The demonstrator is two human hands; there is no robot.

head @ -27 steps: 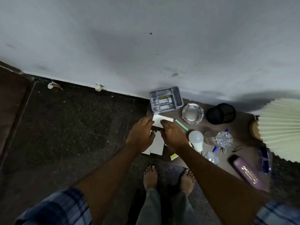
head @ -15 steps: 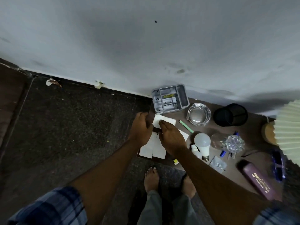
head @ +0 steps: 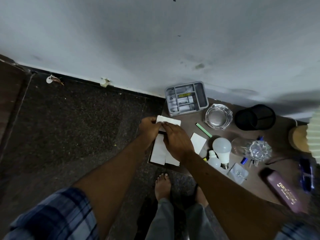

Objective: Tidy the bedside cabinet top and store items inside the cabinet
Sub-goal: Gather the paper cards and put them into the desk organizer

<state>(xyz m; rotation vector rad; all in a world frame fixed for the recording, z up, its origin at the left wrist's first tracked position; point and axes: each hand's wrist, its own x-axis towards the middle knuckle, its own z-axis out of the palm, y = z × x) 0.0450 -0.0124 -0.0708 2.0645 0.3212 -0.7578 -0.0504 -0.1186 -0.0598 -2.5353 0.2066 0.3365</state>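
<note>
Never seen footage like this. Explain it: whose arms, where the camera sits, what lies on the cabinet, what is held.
No machine here: a person wears a wide-angle camera on the head, looking down past their own arms. The left hand pinches a white paper slip; the fingertips of the right hand meet it, but whether they pinch is hidden. More slips lie nearby. The brown cabinet top also holds a grey divided tray, a glass ashtray, a black mesh cup, a light bulb and a purple case.
</note>
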